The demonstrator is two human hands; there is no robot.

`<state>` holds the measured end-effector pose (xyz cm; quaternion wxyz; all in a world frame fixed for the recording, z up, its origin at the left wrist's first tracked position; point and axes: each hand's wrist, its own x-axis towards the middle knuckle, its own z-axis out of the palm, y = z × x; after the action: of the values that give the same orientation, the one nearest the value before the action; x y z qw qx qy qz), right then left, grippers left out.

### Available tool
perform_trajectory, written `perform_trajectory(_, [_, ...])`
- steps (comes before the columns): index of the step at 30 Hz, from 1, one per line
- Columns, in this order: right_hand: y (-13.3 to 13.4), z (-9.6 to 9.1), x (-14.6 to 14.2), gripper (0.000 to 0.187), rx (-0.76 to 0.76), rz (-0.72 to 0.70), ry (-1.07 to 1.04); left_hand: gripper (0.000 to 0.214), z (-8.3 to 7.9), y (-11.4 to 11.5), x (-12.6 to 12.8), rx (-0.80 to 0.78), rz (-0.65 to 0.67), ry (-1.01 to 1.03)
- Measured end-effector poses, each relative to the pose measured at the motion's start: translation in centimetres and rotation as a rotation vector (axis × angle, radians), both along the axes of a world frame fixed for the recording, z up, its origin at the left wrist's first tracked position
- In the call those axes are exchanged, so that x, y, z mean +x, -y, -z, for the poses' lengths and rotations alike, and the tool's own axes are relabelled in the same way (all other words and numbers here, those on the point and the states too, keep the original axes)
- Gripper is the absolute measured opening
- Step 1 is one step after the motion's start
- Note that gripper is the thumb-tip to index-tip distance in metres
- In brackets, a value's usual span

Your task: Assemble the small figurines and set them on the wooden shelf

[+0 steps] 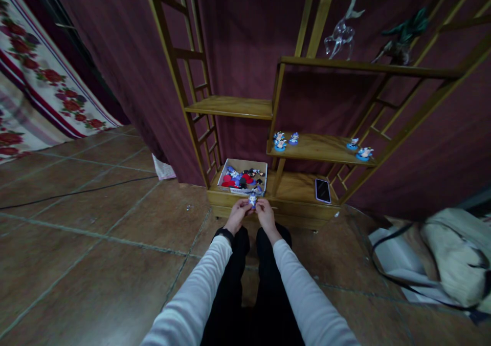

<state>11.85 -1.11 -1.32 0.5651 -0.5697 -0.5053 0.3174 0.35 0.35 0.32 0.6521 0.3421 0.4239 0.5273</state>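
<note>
From the head view, the left hand (238, 214) and right hand (265, 213) are close together, their fingers closed on a small purple-and-white figurine (252, 199) held upright between them. It is just in front of an open box (253, 165) of jumbled toy pieces (247, 178) on the wooden rack's lowest board. On the shelf (320, 147) up and to the right, three figurines (280, 145) cluster at the left end and two (364, 154) stand at the right; a phone (322, 191) lies below.
</note>
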Motion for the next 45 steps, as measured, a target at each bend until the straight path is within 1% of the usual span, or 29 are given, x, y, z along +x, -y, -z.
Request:
perform_trajectory(3, [0.0,-0.3,0.1,0.022,-0.014,-0.025,-0.034,0.026,-0.1,0.1,0.0,-0.006,0.009,-0.017])
perform_trajectory(6, [0.1,-0.7,0.1,0.02,-0.028,-0.044,-0.022,0.024,-0.2,0.1,0.0,-0.006,0.004,-0.034])
perform_trajectory(11, [0.1,-1.1,0.2,0.019,-0.038,-0.054,0.011,0.029,0.0,-0.1,0.0,0.005,0.012,-0.076])
perform_trajectory(21, [-0.1,-0.7,0.2,0.018,-0.06,-0.06,-0.006,0.031,0.2,-0.1,0.1,0.03,0.007,-0.092])
perform_trajectory(27, [-0.2,-0.7,0.2,0.026,-0.089,-0.04,-0.008,0.029,-0.1,0.1,0.1,0.025,-0.008,-0.099])
perform_trajectory(31, [-0.3,-0.7,0.4,0.034,-0.14,-0.014,0.01,0.028,-0.1,0.2,0.1,0.035,0.013,-0.124])
perform_trajectory(34, [-0.4,-0.7,0.4,0.037,-0.153,0.014,0.061,0.028,-0.2,0.2,0.2,0.043,0.034,-0.142])
perform_trajectory(39, [-0.4,-0.6,0.4,0.032,-0.124,0.021,0.11,0.026,-0.3,0.2,0.2,0.044,0.039,-0.157])
perform_trajectory(45, [-0.1,-0.9,0.5,0.028,-0.132,-0.019,0.064,0.023,-0.1,0.1,0.2,0.041,0.025,-0.16])
